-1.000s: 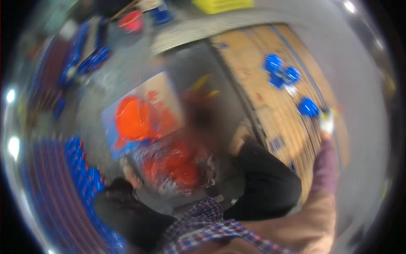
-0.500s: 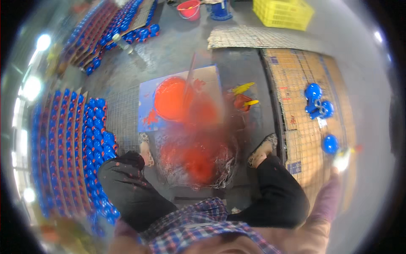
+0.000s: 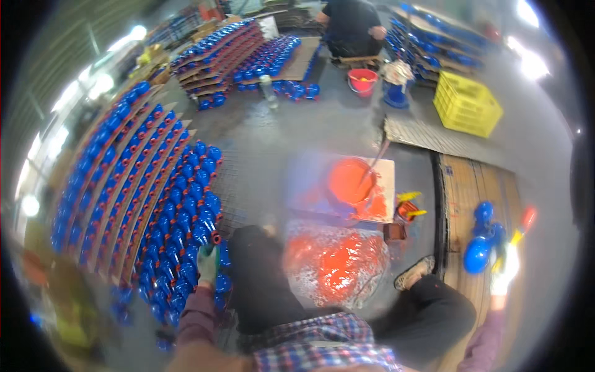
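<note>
My left hand [image 3: 208,261], in a green and white glove, reaches into rows of blue bulb-shaped pieces [image 3: 180,232] with red-ringed ends. Its fingertips are at one piece near the right edge of the rows, but blur hides whether they grip it. Far to the right, my right hand [image 3: 506,273], in a whitish glove, is closed around a slim yellow tool [image 3: 516,237] with a red tip [image 3: 528,217]. Several loose blue pieces [image 3: 478,254] lie beside this hand on the cardboard-covered surface [image 3: 455,204].
Between my legs lies red-smeared plastic sheeting [image 3: 294,279]. Beyond it a round pool of red paint [image 3: 352,180] with a stick sits on a board, beside a small cup with yellow handles [image 3: 406,209]. A yellow crate [image 3: 466,104], a red bucket [image 3: 362,82] and a seated person [image 3: 352,31] are farther off.
My view has swung left and up, bringing the far stacks and a person into sight. My left hand is now at the blue pieces. The right hand still holds the yellow tool.
</note>
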### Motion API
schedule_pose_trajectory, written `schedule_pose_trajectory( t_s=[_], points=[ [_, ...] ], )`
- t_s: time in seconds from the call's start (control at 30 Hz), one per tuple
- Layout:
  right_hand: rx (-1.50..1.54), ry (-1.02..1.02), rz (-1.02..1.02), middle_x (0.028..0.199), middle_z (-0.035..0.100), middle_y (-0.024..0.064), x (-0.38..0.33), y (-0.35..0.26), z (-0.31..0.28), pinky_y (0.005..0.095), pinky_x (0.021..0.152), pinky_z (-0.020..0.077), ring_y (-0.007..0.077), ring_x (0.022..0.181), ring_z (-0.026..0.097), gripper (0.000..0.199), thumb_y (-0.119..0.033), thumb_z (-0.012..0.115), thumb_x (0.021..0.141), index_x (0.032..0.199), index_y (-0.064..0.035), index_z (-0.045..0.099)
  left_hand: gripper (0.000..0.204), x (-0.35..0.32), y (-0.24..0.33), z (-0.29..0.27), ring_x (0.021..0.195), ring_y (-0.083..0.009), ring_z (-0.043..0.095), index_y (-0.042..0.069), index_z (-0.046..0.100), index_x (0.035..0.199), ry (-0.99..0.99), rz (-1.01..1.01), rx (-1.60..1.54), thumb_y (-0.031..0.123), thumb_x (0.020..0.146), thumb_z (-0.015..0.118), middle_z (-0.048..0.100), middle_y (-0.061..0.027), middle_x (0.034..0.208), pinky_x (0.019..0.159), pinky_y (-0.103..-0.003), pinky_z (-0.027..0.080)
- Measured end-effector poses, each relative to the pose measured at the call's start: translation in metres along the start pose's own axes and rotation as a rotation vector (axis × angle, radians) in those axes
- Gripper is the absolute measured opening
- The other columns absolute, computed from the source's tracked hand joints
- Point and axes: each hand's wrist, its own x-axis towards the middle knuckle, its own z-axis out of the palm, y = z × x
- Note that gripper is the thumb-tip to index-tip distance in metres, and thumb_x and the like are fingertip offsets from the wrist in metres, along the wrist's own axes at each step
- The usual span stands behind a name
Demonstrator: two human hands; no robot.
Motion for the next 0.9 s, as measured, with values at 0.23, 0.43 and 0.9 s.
schedule_pose_trajectory(
  t_s=[0.23,0.43,0.9],
  points=[
    [0.245,-0.126,-0.307,0.092,0.066,0.0119,0.082,-0.217,0.027,0.0305,0.070,0.0515,0.0216,0.076,0.064,0.030,0.008,0.073,0.076,0.096,-0.0049,0.056,0.027,-0.036,0.218,-0.023,0.090,-0.0141,0.066,0.003,0.061,0.120,-0.235,0.404,-0.609,0.013,0.094,0.063,0.067,-0.0060,0.106,0.073,-0.026,0.055],
    [1.049,-0.369,-0.029,0.103,0.066,0.0140,0.073,-0.354,0.056,0.0277,0.060,0.0517,0.0154,0.069,0.061,0.034,0.009,0.076,0.072,0.094,-0.0041,0.054,0.079,-0.118,0.256,0.062,0.130,-0.0172,0.041,0.007,0.030,0.150,-1.487,0.350,-0.869,0.044,0.091,0.067,0.042,-0.0081,0.143,0.107,-0.035,0.038],
    [1.245,-0.733,0.219,0.099,0.060,0.0063,0.052,-0.390,0.094,0.0308,0.078,0.0520,0.0155,0.088,0.061,0.052,-0.009,0.089,0.067,0.105,-0.0073,0.053,0.062,-0.211,0.163,0.049,0.124,-0.0281,0.055,0.011,0.042,0.145,-1.456,-0.729,-1.423,0.039,0.094,0.064,0.053,-0.0119,0.140,0.105,-0.049,0.045]
  ],
)
